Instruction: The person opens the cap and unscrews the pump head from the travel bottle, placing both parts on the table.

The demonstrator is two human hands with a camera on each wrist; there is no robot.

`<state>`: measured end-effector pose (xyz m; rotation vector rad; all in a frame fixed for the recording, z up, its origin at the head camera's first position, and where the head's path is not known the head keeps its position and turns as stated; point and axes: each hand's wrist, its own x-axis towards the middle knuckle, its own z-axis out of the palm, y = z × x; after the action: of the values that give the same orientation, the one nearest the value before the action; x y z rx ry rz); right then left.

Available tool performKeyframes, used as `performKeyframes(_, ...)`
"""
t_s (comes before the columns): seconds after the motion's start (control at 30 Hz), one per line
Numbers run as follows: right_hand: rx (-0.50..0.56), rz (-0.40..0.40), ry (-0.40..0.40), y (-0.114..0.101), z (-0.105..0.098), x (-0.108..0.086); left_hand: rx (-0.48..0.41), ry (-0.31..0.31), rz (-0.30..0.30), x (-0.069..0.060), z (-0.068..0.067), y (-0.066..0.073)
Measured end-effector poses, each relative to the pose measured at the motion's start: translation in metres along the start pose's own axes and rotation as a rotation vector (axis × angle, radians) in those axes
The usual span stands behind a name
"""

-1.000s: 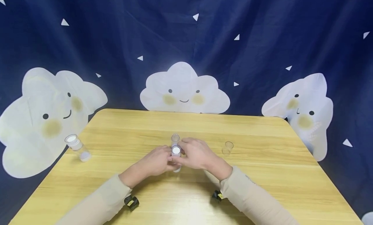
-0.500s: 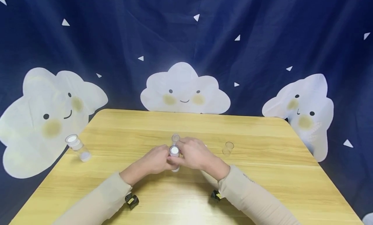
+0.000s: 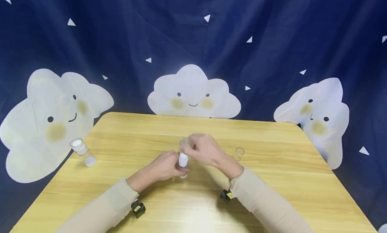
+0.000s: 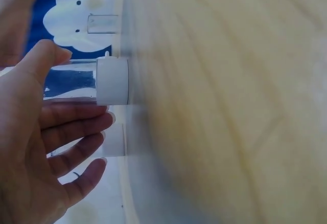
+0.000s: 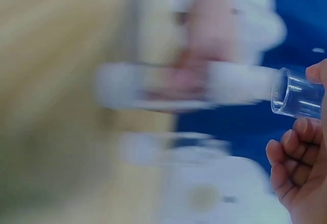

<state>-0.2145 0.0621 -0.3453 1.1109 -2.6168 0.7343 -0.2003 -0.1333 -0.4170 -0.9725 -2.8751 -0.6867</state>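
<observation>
A small clear bottle (image 3: 183,161) with a white base and rounded white top stands on the wooden table. My left hand (image 3: 165,166) grips its clear body, thumb on one side and fingers on the other. Just above the bottle, my right hand (image 3: 207,149) pinches a clear cap (image 5: 298,93), lifted off the white top. The right wrist view shows the cap's open rim facing that top, with other fingers curled below. A second bottle stands behind; its white base (image 4: 114,139) shows in the left wrist view, and my hands mostly hide it in the head view.
Another clear bottle with white ends (image 3: 83,152) stands at the table's left edge. A loose clear cap (image 3: 239,153) stands to the right of my hands. The wooden table (image 3: 193,127) reaches back to a dark blue curtain with white clouds (image 3: 193,92).
My right hand has risen from the bottle, taking the clear cap off and exposing the white top. My left hand stays on the bottle body.
</observation>
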Motion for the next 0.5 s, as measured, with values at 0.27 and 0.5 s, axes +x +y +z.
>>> performKeyframes(0.27,-0.1,-0.098,0.113,-0.006,-0.036,0.007,0.05,-0.001,-0.018,-0.001,0.001,-0.001)
performKeyframes(0.5,-0.159,-0.104,0.115,-0.001,-0.033,-0.007,0.195,0.025,0.035,-0.004,0.0,0.003)
